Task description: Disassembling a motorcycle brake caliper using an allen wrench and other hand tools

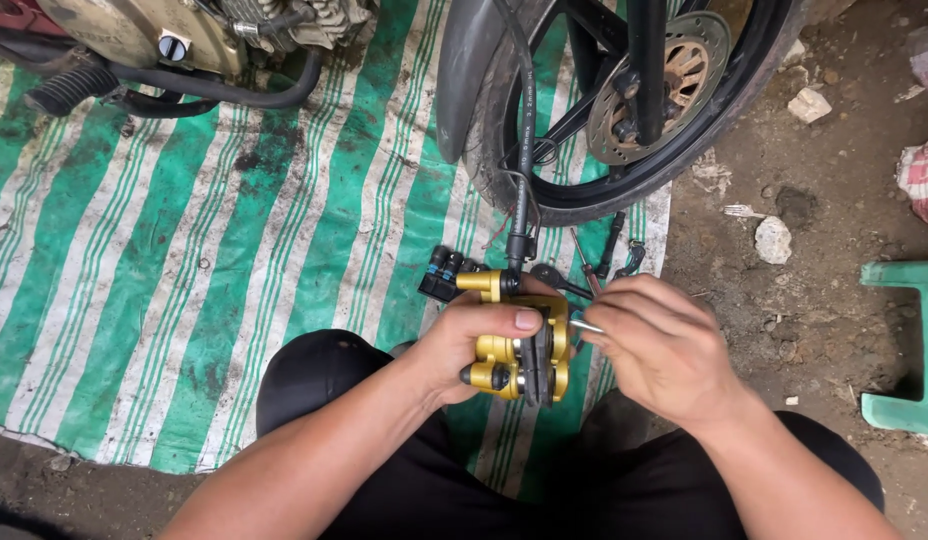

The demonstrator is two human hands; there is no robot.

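Observation:
My left hand (471, 338) grips a gold brake caliper (504, 350) from its left side, thumb laid across the top. A black hose (525, 150) runs from the caliper up toward the front wheel. My right hand (660, 345) holds a small silver pin (586, 326) against the caliper's right side, fingers curled around it. Both hands are over my knees, above a green and white striped mat (184, 280).
A motorcycle front wheel (624, 110) with its brake disc (661, 85) stands just beyond the hands. Engine parts (174, 40) sit at the top left. Hand tools (609, 255) lie on the mat's edge. A green plastic stool (909, 345) is at the right, with stones on the dirt.

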